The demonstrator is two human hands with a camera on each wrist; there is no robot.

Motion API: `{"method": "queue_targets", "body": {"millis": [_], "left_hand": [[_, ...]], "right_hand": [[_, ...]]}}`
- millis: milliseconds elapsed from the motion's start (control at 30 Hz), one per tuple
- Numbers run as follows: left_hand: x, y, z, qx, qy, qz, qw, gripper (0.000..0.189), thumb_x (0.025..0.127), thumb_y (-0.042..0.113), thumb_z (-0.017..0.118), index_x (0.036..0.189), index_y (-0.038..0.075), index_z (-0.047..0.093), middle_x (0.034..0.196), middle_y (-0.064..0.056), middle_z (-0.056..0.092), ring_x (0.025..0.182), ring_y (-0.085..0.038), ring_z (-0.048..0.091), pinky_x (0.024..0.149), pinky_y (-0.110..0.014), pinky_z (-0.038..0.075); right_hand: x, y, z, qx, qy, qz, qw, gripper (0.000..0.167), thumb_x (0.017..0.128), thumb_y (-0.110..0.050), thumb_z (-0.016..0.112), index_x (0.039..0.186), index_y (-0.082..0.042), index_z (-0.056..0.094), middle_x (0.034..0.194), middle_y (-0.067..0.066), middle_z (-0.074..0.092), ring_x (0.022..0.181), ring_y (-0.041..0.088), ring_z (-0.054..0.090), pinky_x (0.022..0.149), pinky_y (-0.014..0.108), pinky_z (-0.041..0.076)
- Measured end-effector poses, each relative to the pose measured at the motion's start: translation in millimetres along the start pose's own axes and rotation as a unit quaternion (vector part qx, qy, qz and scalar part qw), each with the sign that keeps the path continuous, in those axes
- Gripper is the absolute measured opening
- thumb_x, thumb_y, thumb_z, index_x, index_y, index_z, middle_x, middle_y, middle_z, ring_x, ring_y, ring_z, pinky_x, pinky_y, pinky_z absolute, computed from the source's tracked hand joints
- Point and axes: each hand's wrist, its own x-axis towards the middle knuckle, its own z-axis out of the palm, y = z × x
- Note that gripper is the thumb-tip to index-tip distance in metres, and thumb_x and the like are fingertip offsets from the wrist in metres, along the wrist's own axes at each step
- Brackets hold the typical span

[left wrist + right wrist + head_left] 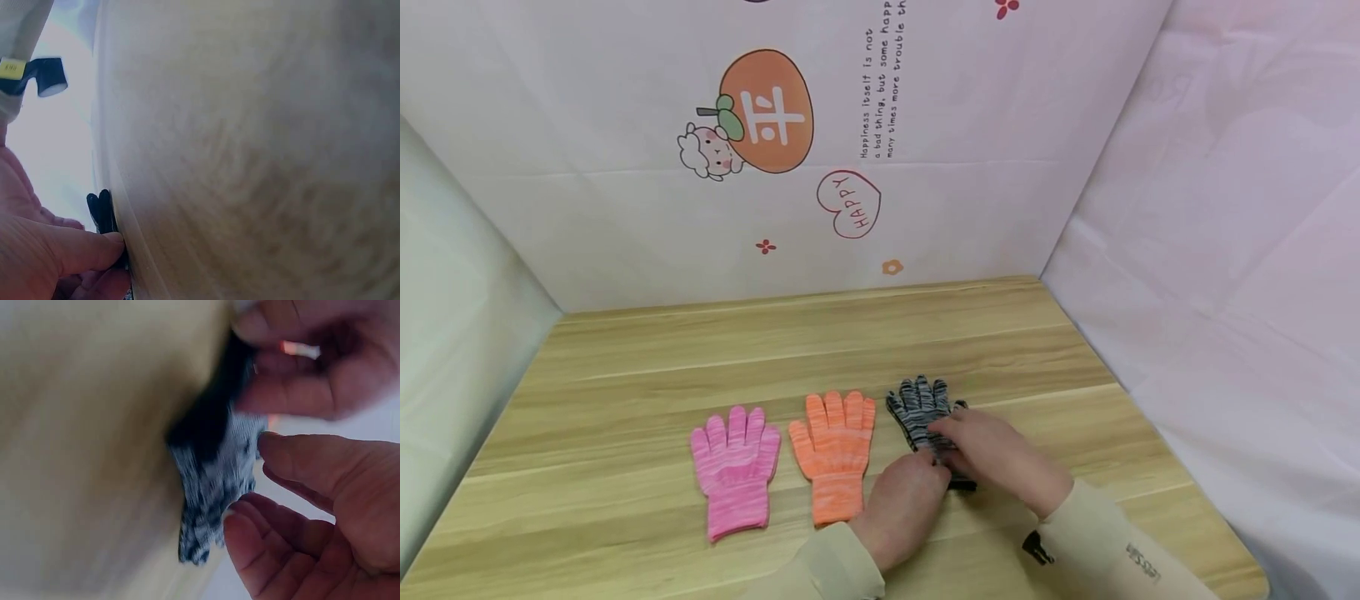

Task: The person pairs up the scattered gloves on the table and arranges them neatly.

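Note:
A black-and-grey knit glove (919,415) lies on the table with its fingers pointing away, partly covered by both hands. My left hand (904,507) pinches its cuff end; the left wrist view has thumb and fingers on the dark cuff edge (102,211). From the right, my right hand (1003,457) reaches over the glove's palm. In the right wrist view, that hand (312,534) has its bent thumb and fingers apart, with fingertips right at the knit fabric (212,472). To the left lie an orange glove (838,442) and a pink glove (737,467), both flat.
The wood-grain table (700,350) meets a printed white backdrop (625,233) along its far edge. Pale fabric (1247,333) hangs at the right side. A black strap clip (1037,547) dangles under the right sleeve.

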Motion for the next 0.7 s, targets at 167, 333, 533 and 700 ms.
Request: {"method": "queue_targets", "body": {"millis": [167,333,533,700], "left_hand": [[-1.3,-0.8,0.9,-0.024,0.006,0.007,0.9997,0.008,0.097,0.013,0.068,0.095,0.018,0.074,0.090,0.002,0.067,0.082,-0.011,0.066,0.072,-0.026,0.055],[-4.0,-0.1,0.6,-0.026,0.015,0.015,0.9994,0.008,0.097,0.013,0.068,0.101,0.016,0.074,0.096,0.000,0.069,0.089,-0.012,0.067,0.076,-0.027,0.056],[-5.9,1.4,-0.8,-0.026,0.010,0.015,0.9995,0.009,0.096,0.013,0.069,0.103,0.016,0.073,0.095,0.001,0.068,0.086,-0.011,0.066,0.076,-0.027,0.056],[-7.3,3.8,-4.6,-0.021,-0.003,0.015,0.9997,0.009,0.095,0.014,0.070,0.103,0.016,0.072,0.095,0.001,0.068,0.084,-0.011,0.065,0.074,-0.027,0.056]], "right_hand": [[-5.0,-10.2,9.3,-0.034,-0.022,0.000,0.9992,0.039,0.091,-0.012,0.079,0.128,-0.007,0.071,0.125,0.015,0.071,0.113,0.035,0.069,0.095,0.050,0.057],[-6.5,-11.3,15.5,-0.041,-0.025,0.018,0.9987,0.037,0.093,-0.012,0.076,0.130,-0.007,0.071,0.131,0.018,0.069,0.118,0.037,0.066,0.099,0.053,0.055],[-5.4,-12.2,15.5,-0.029,-0.026,0.047,0.9981,0.037,0.096,-0.015,0.074,0.132,-0.009,0.070,0.136,0.019,0.066,0.125,0.040,0.063,0.102,0.056,0.053],[-4.2,-12.0,14.9,-0.024,-0.029,0.051,0.9980,0.039,0.095,-0.016,0.076,0.132,-0.007,0.070,0.136,0.020,0.066,0.127,0.039,0.062,0.105,0.056,0.050]]}}
